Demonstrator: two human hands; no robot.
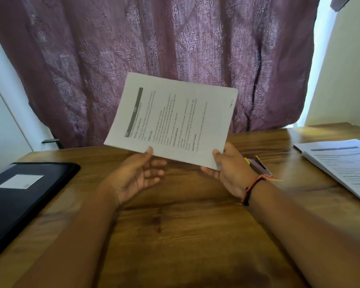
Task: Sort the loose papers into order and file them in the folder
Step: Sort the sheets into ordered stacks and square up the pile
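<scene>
- Paper comes first: a white sheet of black print, with a dark bar across its heading and bold section titles, is held up in the air above the table, at the middle of the scene.
- It is turned sideways, so the lines of text run from near to far, and it tilts with its far edge raised toward the curtain.
- The left hand holds the near edge toward the left, thumb on top; the fingers that show are spread loosely below the paper.
- The right hand pinches the near right corner, thumb on the printed face and fingers behind (a dark and orange wristband sits on that wrist).
- A black folder with a white label lies closed at the left edge of the table, well apart from the sheet.
- A stack of papers, printed and slightly fanned, lies at the right edge of the table.
- A pen with a yellow tip lies just behind the right wrist.
- Bare wood shows between folder and stack, under and near both forearms.
- The table's far edge meets the purple patterned curtain, which hangs just behind the sheet.
</scene>
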